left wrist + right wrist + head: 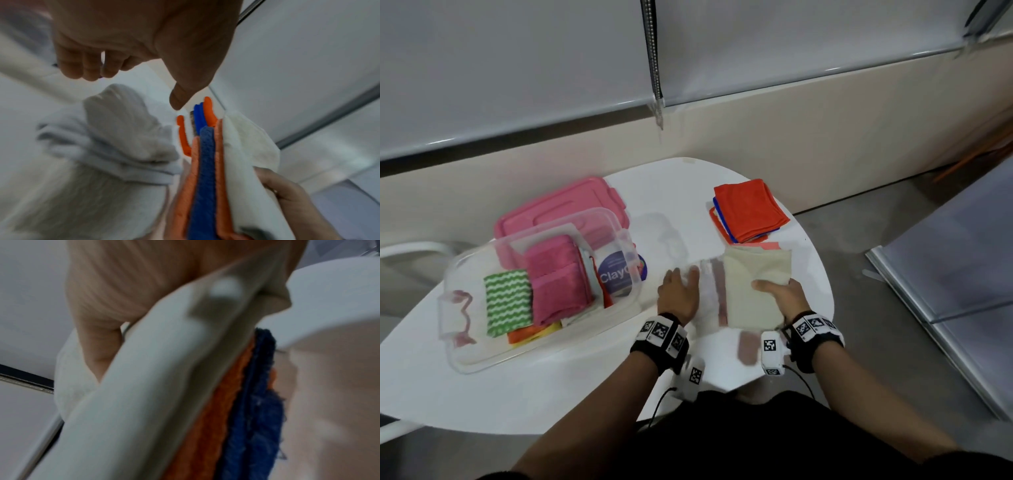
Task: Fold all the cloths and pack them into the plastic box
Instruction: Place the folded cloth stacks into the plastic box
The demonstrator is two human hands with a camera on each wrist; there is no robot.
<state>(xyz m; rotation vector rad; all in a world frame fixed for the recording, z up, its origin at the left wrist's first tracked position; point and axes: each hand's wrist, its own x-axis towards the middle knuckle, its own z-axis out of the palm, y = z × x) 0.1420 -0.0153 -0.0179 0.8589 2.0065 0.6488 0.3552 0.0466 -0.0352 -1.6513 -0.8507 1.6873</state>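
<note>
My right hand grips a stack of folded cloths, thumb on the cream cloth on top. In the wrist views the stack shows cream, orange and blue layers, held on edge. My left hand lies palm down just left of the stack, over a crumpled whitish cloth, its fingers relaxed and holding nothing. The clear plastic box stands at the left of the white table and holds folded pink, green-and-white and orange cloths.
A pink lid lies behind the box. A pile of red and blue cloths sits at the table's back right. A round purple-labelled container stands by the box's right end. The table edge is close to my right wrist.
</note>
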